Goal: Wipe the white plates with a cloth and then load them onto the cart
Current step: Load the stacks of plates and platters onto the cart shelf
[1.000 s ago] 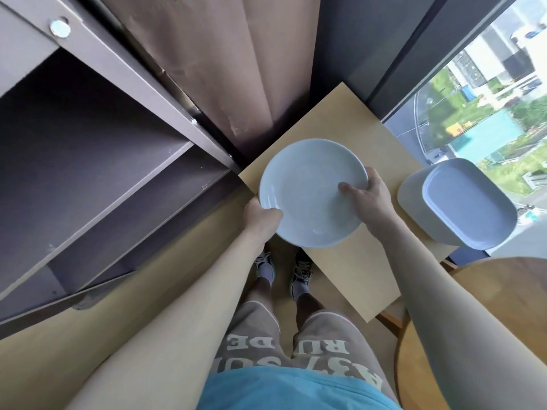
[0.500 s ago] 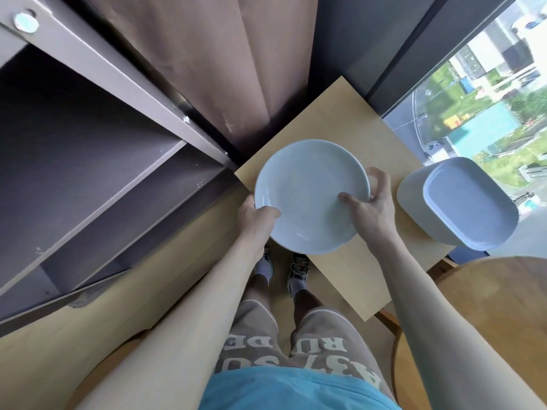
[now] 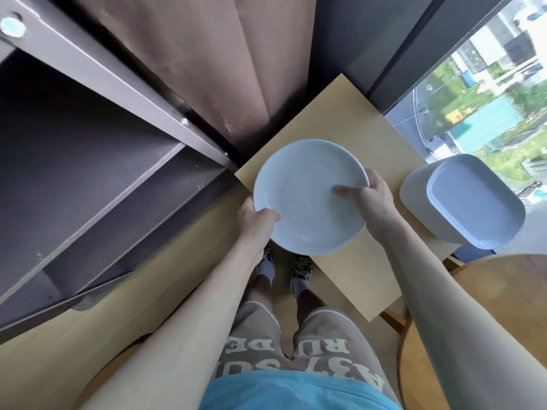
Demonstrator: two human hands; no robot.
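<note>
Two bare hands are holding one round white plate face up in the air, above the near edge of a pale square table and the person's own feet. The left hand is gripping the plate's left rim, with its thumb lying over the top face and the other fingers curling out of sight beneath. The right hand is gripping the right rim the same way, its thumb reaching in onto the plate's face and its fingers wrapping under the edge.

On the left, a grey metal cart is standing with its shelves opening toward the person. Its frame bar is running diagonally from the upper left corner down to a point just beside the table's corner, near the plate's left rim. A brown curtain is hanging behind, between the cart and a dark window frame.

At the table's right side, two white rectangular dishes are sitting stacked, the smaller on the larger. They are lying near the right hand without touching it. Beyond them a window is showing grass and buildings far below.

A round wooden tabletop is filling the lower right, partly under the right forearm. Under the plate, grey shoes are standing on the floor. Grey shorts with white lettering and a blue shirt hem are showing at the bottom edge.
</note>
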